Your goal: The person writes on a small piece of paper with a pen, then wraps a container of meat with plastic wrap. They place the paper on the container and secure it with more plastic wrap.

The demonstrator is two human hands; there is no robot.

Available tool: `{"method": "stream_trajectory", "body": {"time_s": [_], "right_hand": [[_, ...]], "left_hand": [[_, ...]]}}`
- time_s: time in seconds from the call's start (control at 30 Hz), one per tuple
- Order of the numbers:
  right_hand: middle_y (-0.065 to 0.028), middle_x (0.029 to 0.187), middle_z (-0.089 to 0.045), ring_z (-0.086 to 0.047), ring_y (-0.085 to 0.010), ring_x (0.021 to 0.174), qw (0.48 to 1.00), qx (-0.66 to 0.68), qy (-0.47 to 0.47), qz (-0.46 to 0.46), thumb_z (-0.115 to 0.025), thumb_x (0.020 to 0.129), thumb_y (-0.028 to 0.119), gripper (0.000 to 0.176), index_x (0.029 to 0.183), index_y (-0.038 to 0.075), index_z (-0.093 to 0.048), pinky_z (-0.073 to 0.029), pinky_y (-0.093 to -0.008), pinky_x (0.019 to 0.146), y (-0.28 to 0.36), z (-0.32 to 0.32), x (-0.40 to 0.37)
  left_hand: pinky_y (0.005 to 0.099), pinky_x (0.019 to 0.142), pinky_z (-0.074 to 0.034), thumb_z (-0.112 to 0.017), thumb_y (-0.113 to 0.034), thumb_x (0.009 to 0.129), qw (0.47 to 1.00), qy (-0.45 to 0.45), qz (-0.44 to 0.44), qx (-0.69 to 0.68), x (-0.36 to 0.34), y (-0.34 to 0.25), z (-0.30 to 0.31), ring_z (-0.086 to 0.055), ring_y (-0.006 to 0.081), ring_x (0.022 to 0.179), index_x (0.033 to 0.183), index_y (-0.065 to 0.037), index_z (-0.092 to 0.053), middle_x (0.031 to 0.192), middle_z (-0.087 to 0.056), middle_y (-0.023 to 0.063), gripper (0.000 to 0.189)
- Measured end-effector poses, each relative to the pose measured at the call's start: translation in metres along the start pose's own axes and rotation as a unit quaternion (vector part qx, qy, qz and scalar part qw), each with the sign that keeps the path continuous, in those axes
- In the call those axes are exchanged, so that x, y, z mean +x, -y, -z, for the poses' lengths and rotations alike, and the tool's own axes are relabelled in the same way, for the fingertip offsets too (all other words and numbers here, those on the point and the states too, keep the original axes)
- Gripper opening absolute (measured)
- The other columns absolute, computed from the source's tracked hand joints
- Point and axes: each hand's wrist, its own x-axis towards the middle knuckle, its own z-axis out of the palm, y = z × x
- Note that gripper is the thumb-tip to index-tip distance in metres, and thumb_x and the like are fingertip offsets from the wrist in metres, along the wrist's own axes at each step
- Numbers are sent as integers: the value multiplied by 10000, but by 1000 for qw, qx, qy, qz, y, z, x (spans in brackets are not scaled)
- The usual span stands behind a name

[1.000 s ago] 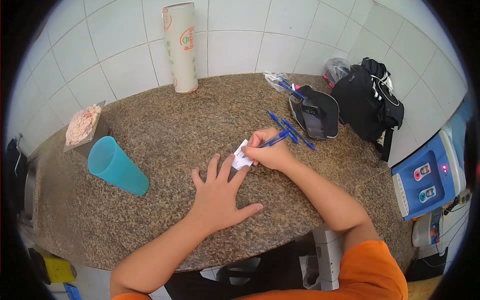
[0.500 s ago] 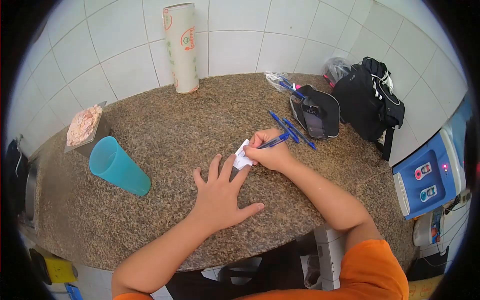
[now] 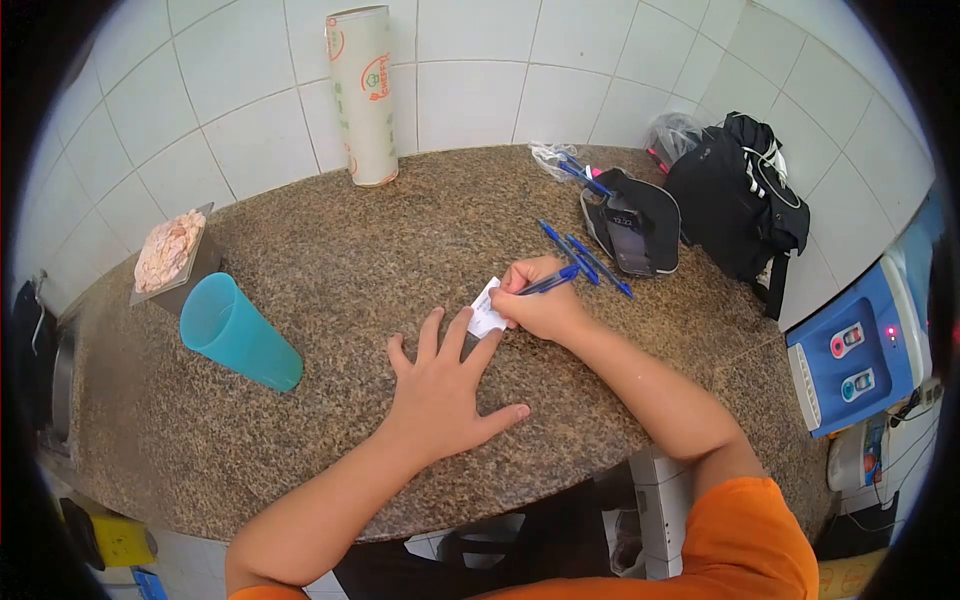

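Observation:
A small white slip of paper [image 3: 484,318] lies on the speckled granite counter [image 3: 400,240]. My left hand [image 3: 440,390] rests flat with its fingers spread, the fingertips at the paper's lower left edge. A blue ballpoint pen [image 3: 553,279] is pinched in my right hand [image 3: 542,300], which leans on the right side of the paper. The pen's tip is hidden behind my fingers. Marks on the slip are too small to read. Just beyond my right hand, two more blue pens [image 3: 600,268] lie crossed on the counter.
A turquoise cup [image 3: 245,335] stands at left, near a square container [image 3: 170,255] with a pinkish, lumpy top. A paper roll [image 3: 362,100] stands by the tiled wall. At right are a black cap [image 3: 650,215] holding a phone, a black bag [image 3: 735,195] and a blue water dispenser [image 3: 860,350].
Almost nothing differs. My right hand stays on the paper with the pen, and my left hand keeps its place.

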Motion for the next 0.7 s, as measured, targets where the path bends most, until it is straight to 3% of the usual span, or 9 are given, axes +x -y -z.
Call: {"method": "stream_trajectory", "body": {"time_s": [0.1,0.7], "right_hand": [[-94,652,-683,-646,-103,515,999,38,20,-32,-768,860,66,291,656,19,-566,-476,-266,456,4,3,-1],[-86,640,-674,-640,-108,508,1000,-8,10,-21,-763,851,64,298,647,27,-549,-474,-274,454,1,4,0]], "left_hand": [[727,1064,-230,-722,-715,801,1000,2,2,3,0,-1,0,-351,497,1456,1490,-144,-565,1560,-436,242,908],[740,1062,-227,-706,-729,811,1000,7,2,3,0,0,0,-340,494,1465,1486,-134,-566,1568,-431,238,911]]}}
